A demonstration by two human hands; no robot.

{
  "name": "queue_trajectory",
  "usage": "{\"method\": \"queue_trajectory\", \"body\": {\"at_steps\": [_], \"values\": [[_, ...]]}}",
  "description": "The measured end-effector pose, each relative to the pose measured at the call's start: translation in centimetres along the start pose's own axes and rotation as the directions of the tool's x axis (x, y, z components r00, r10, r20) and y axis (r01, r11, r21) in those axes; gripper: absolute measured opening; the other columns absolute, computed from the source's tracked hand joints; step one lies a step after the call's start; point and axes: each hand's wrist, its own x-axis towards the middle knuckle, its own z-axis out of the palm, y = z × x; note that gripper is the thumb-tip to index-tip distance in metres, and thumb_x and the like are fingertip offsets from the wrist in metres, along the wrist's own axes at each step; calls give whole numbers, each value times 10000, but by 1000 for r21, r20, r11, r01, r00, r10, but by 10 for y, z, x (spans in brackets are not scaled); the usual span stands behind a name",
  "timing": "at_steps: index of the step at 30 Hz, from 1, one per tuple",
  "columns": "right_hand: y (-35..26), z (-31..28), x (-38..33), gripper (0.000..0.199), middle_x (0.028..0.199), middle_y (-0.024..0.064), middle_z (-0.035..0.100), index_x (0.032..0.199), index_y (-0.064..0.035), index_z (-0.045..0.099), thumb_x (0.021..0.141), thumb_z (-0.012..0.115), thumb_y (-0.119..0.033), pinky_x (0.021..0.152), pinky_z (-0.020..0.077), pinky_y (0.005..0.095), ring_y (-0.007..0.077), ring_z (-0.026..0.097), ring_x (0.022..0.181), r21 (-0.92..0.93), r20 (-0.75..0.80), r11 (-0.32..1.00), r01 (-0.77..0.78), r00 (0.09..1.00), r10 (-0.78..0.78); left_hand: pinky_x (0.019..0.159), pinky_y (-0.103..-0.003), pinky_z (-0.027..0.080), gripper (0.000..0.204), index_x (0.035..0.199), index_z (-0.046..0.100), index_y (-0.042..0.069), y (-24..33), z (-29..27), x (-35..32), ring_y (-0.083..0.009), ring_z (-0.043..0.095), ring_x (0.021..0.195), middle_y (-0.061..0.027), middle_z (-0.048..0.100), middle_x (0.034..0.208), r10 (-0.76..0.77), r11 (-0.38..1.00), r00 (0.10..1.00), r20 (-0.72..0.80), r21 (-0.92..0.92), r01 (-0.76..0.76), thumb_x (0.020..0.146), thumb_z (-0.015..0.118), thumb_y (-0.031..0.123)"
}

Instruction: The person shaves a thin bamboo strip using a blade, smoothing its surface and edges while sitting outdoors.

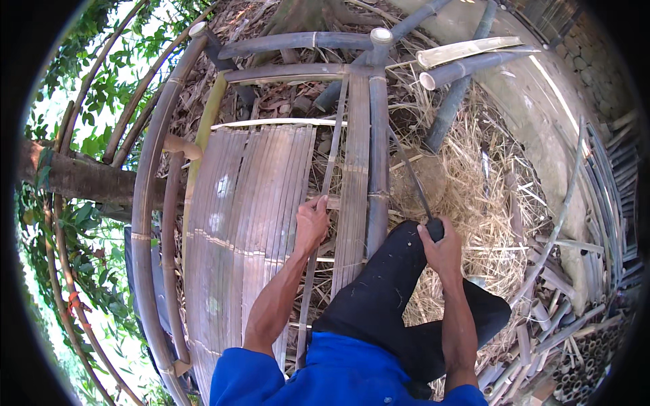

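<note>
My left hand (312, 220) is closed around a narrow bamboo slat (333, 152), which runs lengthwise over a gap in a bamboo bench frame (379, 155). Left of the gap lies a panel of flattened bamboo strips (237, 196); on its right is a wider split-bamboo board (354, 149). Beside my raised knee, my right hand (443, 252) grips the dark handle of a long knife (414, 179). Its thin blade points forward and left, with the tip near the frame's right pole. The blade is apart from the slat.
Split and whole bamboo pieces (474, 57) lie at the far right. Straw and shavings (474, 189) cover the ground on my right, with cut bamboo offcuts (542, 338) farther out. A thick trunk (95, 179) and leafy plants stand left of the frame.
</note>
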Motion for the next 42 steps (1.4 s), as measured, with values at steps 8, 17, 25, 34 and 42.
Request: {"method": "queue_trajectory", "body": {"at_steps": [8,17,25,34,42], "values": [[25,-27,4,342,745,136,658,1051,-4,649,869,801,-250,630,500,361,209,635,658,3,11,1000,0,1000,-1,920,-558,421,410,1152,689,-1,-58,22,25,-478,573,990,-300,634,989,408,698,907,105,604,-384,991,546,348],[58,-43,4,303,689,55,586,974,0,632,875,802,-231,607,467,326,140,530,629,68,-62,997,30,998,-26,1033,-591,323,879,1592,217,-8,-59,57,-11,-442,419,1169,-313,456,1304,247,779,967,-63,606,-160,992,498,570],[75,-58,-9,339,765,68,617,1025,27,638,889,792,-243,667,483,312,143,545,693,124,-74,990,-72,994,82,707,-523,519,405,1078,613,36,-54,-53,-68,-420,645,831,-209,613,930,491,447,871,28,850,-280,848,771,330],[48,-42,-10,290,707,-14,555,1051,13,632,941,738,-234,542,417,264,70,489,595,146,-70,988,48,997,-38,622,-460,536,393,1153,605,51,-75,-33,-117,-365,674,775,-174,660,917,484,684,874,-44,642,-347,854,781,236],[42,-30,19,394,855,56,594,1180,-22,571,865,774,-145,669,445,280,112,528,736,47,44,998,52,998,-54,787,-580,500,465,1265,561,-2,-59,29,-37,-468,646,873,-236,660,934,601,697,753,-269,637,-329,953,656,329]]}}
